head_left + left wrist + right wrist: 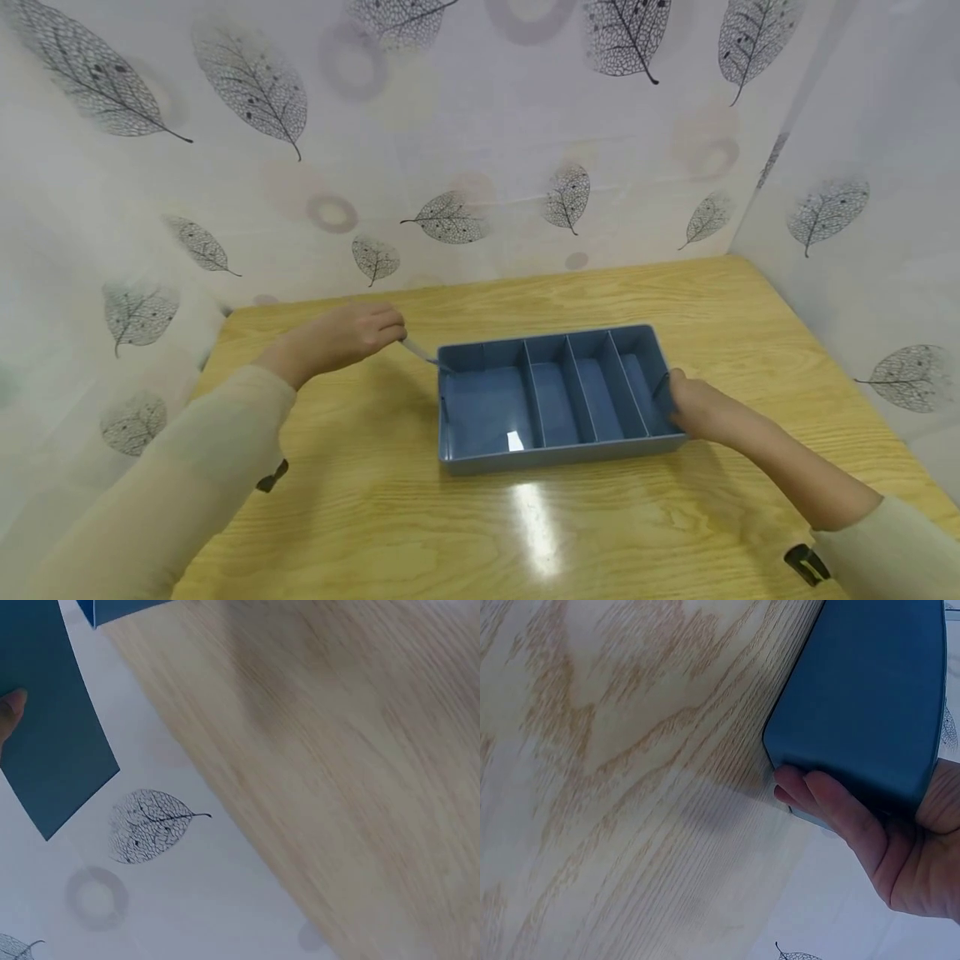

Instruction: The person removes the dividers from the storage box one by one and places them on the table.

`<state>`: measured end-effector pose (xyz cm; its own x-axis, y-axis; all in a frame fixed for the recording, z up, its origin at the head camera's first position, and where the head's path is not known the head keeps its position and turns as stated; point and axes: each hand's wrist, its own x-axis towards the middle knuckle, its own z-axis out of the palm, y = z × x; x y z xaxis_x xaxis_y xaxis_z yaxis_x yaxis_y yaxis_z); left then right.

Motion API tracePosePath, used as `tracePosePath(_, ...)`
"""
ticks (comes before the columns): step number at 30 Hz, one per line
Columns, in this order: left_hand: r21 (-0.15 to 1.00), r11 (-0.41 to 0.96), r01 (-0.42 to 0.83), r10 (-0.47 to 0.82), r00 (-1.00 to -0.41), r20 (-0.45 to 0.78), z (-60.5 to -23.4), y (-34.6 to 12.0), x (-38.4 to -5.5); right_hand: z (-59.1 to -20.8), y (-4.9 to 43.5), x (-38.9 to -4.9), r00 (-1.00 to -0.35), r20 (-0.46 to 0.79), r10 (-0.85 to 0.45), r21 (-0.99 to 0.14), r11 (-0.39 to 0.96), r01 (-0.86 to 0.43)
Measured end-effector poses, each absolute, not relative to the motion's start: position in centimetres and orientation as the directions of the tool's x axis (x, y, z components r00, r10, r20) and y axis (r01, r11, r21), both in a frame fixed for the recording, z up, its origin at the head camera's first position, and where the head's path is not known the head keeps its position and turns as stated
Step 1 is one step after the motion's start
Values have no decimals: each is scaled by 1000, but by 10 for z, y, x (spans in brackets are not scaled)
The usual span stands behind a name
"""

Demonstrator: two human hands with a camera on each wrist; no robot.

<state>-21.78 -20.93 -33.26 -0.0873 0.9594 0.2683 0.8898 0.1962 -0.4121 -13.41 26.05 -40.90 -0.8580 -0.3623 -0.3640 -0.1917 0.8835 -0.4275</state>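
A blue rectangular organizer box [562,457] lies in front of me, split by three thin dividers into one wide compartment on the left and narrower ones to its right. My left hand [352,337] pinches a thin flat divider panel [417,350], seen nearly edge-on, whose lower end overlaps the box's left rim in the head view. In the left wrist view, my thumb [10,712] presses on the broad blue-green face of that panel [52,742]. At the opposite end, my right hand [900,855] grips the box's end wall [862,705], fingers near a bottom corner.
The box is over a light wood-grain table [360,517]. Pale cloth [480,142] printed with leaves and rings hangs behind the table and along both sides. Small black pieces [272,477] show by both sleeve cuffs.
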Motion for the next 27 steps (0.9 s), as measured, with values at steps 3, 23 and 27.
tracePosePath(3, -409, 225, 884, 953, -111, 283, -335, -215, -221, -408, 261, -134, -858, -368, -358, -423, 886, -188)
tracePosePath(23, -342, 495, 799, 854, -375, 359, -355, -244, -238, -407, 261, -134, -861, -364, -354, -428, 885, -183)
tracePosePath(27, -335, 543, 770, 827, -420, 374, -359, -244, -241, -408, 260, -133, -863, -367, -348, -426, 887, -176)
